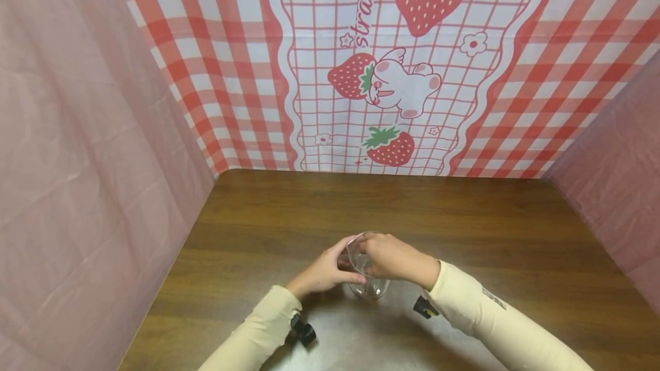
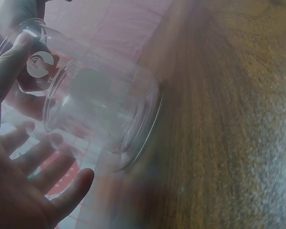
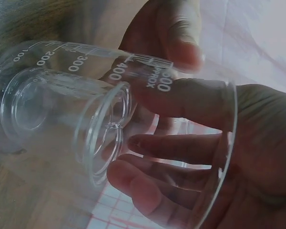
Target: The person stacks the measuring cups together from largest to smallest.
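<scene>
A large clear glass beaker (image 3: 81, 56) with white graduation marks has a smaller glass beaker (image 3: 62, 117) inside it, near its base. My left hand (image 1: 323, 272) holds the large beaker from the left in the head view, thumb in front and other fingers behind. Those other fingers (image 2: 43, 167) look spread along the glass in the left wrist view. My right hand (image 1: 394, 255) reaches through the large beaker's mouth. Its fingertips (image 3: 119, 171) are at the small beaker's rim; through the glass I cannot tell whether they pinch it.
A brown wood-grain table (image 1: 247, 222) lies beneath the hands. A red-and-white checked strawberry cloth (image 1: 227, 62) hangs along its back edge, and pink cloth (image 1: 93, 147) hangs at both sides. Black wrist mounts (image 1: 303, 330) stick out beneath the cream sleeves (image 1: 258, 325).
</scene>
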The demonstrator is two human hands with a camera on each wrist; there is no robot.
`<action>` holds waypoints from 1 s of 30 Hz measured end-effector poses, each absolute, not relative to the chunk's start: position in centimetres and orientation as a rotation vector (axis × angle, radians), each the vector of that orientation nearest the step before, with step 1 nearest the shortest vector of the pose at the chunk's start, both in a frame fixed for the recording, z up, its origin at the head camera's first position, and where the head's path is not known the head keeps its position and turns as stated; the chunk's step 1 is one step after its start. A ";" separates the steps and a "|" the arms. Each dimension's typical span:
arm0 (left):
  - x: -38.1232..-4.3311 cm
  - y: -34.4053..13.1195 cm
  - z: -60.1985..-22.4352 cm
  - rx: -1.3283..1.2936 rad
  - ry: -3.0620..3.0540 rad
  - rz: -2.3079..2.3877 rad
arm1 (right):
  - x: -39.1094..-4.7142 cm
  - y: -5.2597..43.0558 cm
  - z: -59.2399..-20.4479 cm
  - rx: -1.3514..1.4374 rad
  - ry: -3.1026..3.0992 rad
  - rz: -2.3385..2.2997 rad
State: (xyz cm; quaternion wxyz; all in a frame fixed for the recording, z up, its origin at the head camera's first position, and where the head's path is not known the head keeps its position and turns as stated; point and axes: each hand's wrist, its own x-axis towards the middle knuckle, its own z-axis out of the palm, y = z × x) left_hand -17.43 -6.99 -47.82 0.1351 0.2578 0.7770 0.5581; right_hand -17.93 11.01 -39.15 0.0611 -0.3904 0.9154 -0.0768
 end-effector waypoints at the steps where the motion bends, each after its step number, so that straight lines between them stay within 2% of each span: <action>1: -17.4 -7.0 -47.8 0.747 2.253 1.615 | -17.9 11.0 -39.1 -1.179 2.769 -0.243; 30: -17.3 -7.0 -47.5 0.735 2.244 1.611 | -18.1 12.0 -38.4 -1.271 2.773 -0.470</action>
